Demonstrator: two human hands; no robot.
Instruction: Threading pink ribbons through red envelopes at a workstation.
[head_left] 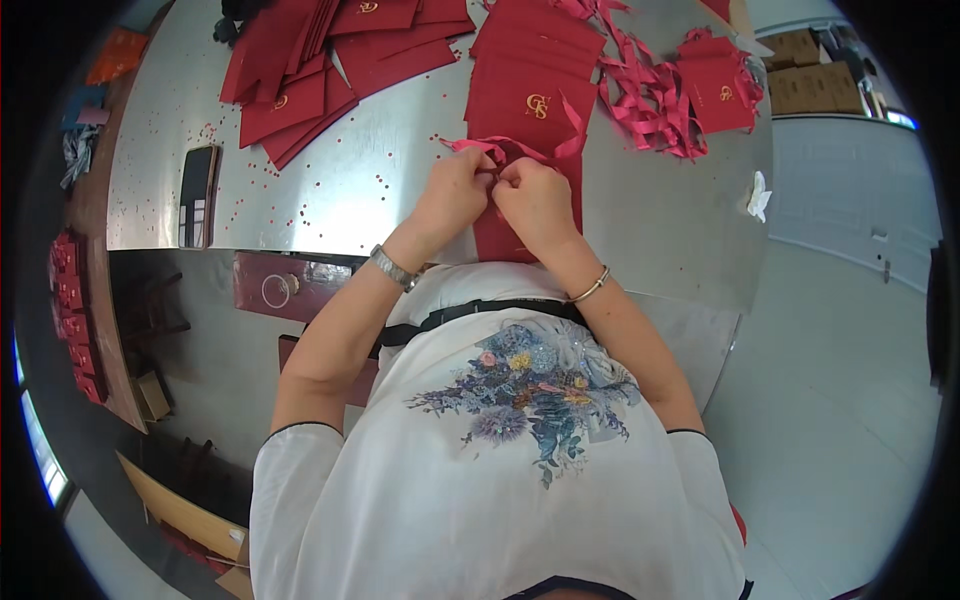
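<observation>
My left hand (pixel 455 192) and my right hand (pixel 538 203) meet over a red paper bag (pixel 502 242) at the table's near edge. Both are closed, thumbs and fingertips pinched together around a pinkish-red ribbon (pixel 570 125). Loose ends of it stick out to the left and curl up on the right. The exact spot between the fingertips is partly hidden by my fingers. Just beyond lies an overlapping row of red bags (pixel 535 65), one with a gold emblem.
A heap of tangled ribbon (pixel 645 105) lies right of the row, beside a ribboned red bag (pixel 715 90). More flat red bags (pixel 395 60) spread at the far left. A phone (pixel 198 197), red confetti-like dots and a crumpled white tissue (pixel 758 196) rest on the metal table (pixel 660 225).
</observation>
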